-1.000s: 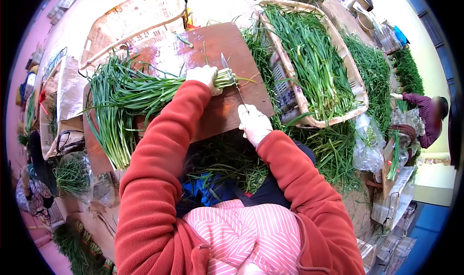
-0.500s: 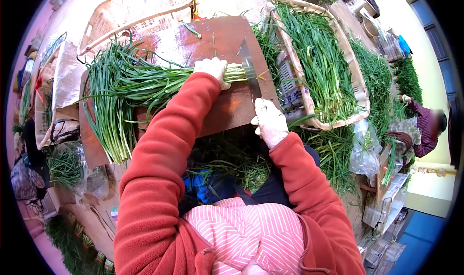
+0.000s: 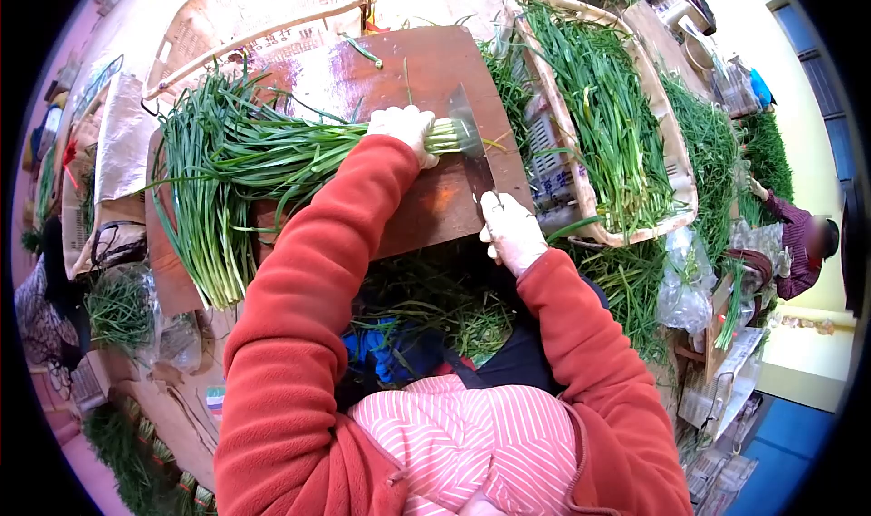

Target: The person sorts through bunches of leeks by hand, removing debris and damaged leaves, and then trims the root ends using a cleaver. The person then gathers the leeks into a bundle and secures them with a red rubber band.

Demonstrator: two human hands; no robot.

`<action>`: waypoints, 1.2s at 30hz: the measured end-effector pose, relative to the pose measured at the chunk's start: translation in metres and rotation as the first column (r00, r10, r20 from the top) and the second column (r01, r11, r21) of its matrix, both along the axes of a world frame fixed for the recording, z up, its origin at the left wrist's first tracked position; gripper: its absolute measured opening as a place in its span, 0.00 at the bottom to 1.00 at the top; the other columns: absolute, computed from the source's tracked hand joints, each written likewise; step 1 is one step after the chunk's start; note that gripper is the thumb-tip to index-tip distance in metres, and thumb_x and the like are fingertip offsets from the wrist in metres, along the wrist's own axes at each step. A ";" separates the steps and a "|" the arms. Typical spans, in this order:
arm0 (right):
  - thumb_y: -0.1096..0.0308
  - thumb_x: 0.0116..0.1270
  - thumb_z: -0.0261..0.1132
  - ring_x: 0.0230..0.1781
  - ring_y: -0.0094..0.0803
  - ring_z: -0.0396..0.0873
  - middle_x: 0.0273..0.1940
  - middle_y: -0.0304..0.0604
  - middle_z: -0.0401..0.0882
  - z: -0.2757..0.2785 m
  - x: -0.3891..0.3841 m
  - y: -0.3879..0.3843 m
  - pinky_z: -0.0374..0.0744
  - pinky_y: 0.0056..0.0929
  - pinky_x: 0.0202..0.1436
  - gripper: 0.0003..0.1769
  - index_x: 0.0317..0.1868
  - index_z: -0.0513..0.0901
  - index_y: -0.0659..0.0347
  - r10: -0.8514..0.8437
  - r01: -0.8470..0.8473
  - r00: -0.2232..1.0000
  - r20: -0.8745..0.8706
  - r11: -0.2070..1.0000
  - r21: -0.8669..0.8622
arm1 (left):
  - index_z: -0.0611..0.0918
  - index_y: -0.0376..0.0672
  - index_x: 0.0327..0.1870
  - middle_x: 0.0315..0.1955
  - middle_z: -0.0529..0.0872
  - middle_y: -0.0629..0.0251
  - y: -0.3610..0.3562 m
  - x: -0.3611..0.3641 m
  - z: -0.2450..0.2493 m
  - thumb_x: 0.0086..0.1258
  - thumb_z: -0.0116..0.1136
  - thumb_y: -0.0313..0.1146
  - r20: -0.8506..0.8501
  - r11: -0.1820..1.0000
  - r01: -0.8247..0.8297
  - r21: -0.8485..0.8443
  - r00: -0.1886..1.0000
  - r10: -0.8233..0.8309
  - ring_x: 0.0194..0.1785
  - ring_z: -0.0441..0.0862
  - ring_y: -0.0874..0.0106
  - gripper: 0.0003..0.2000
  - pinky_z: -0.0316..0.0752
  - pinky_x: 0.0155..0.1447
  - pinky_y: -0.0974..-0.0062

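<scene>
My left hand [image 3: 405,132], in a white glove, is wrapped round a bundle of long green stalks [image 3: 281,148] near their pale cut ends. The bundle lies across a reddish-brown board [image 3: 422,212], its leaves spreading over the left side. My right hand [image 3: 511,228], also gloved, is closed round the handle of a knife [image 3: 468,133]. The wide blade lies across the board right at the stalk ends, and its handle is mostly hidden in my fingers. A loose stalk piece [image 3: 363,51] rests near the board's top edge.
Right of the board stands a crate [image 3: 676,167] filled with green stalks. An empty-looking crate [image 3: 172,53] is at the upper left. Loose greens [image 3: 481,325] lie below the board. A co-worker [image 3: 803,244] is at the far right, beside more greens. A plastic bag [image 3: 685,285] hangs at the right.
The knife blade looks broader and tilted differently against the stalk ends. My right hand has shifted slightly right and down. My left hand still grips the bundle.
</scene>
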State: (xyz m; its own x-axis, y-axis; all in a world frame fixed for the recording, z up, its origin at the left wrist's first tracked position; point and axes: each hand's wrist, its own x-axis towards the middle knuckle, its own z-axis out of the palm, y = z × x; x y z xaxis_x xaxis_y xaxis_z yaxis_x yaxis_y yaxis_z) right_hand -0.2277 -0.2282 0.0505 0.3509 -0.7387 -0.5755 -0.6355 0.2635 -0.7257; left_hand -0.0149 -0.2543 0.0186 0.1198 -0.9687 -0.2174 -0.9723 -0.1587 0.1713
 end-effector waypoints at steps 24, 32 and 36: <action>0.51 0.67 0.50 0.25 0.28 0.77 0.28 0.42 0.78 -0.029 0.032 -0.051 0.76 0.29 0.26 0.21 0.39 0.75 0.63 -0.079 0.082 0.996 0.049 0.994 -0.066 | 0.74 0.52 0.48 0.44 0.77 0.61 0.002 -0.001 -0.009 0.46 0.65 0.51 0.089 0.998 0.029 -0.055 0.996 -0.024 0.49 0.75 0.60 0.27 0.68 0.53 0.61; 0.50 0.65 0.52 0.21 0.26 0.72 0.27 0.40 0.75 -0.022 -0.058 -0.074 0.71 0.26 0.20 0.20 0.38 0.73 0.60 -0.318 0.318 0.947 0.034 0.948 0.011 | 0.77 0.56 0.46 0.34 0.80 0.64 0.009 -0.018 0.012 0.49 0.62 0.43 0.124 0.905 0.423 -0.041 0.901 -0.415 0.40 0.78 0.59 0.20 0.71 0.46 0.64; 0.52 0.64 0.56 0.21 0.26 0.74 0.23 0.39 0.75 0.003 -0.117 -0.048 0.72 0.26 0.22 0.18 0.38 0.77 0.59 -0.070 0.037 0.989 -0.130 0.971 -0.238 | 0.78 0.60 0.42 0.34 0.80 0.70 0.032 -0.041 0.002 0.61 0.49 0.39 0.390 0.749 0.658 0.073 0.673 -0.629 0.41 0.78 0.67 0.10 0.67 0.50 0.64</action>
State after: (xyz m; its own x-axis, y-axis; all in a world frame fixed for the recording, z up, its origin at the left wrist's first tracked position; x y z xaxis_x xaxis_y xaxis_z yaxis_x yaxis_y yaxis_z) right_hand -0.3451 -0.2763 0.0534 0.2373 -0.8740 -0.4241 -0.7226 0.1330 -0.6783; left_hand -0.0555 -0.2226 0.0204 -0.4833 -0.8465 -0.2235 -0.8165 0.5279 -0.2338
